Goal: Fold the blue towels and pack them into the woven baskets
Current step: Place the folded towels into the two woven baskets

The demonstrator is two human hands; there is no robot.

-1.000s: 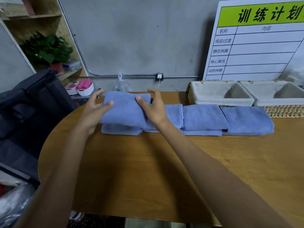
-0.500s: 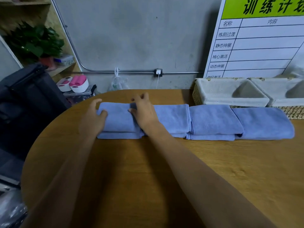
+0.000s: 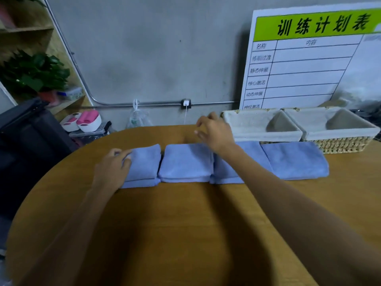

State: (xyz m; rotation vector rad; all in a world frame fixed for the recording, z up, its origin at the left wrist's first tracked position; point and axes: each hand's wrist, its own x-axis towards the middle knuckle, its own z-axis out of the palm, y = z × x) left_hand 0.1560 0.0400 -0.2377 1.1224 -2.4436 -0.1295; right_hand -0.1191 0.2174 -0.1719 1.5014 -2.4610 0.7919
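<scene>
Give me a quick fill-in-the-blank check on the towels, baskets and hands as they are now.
1. The wooden table holds ____ stacks of folded blue towels in a row.
2. Both woven baskets hold ____ towels.
3. The left hand rests on the ____ stack.
4. The right hand holds ____.

Missing words: four; no; leftmost; nothing
</scene>
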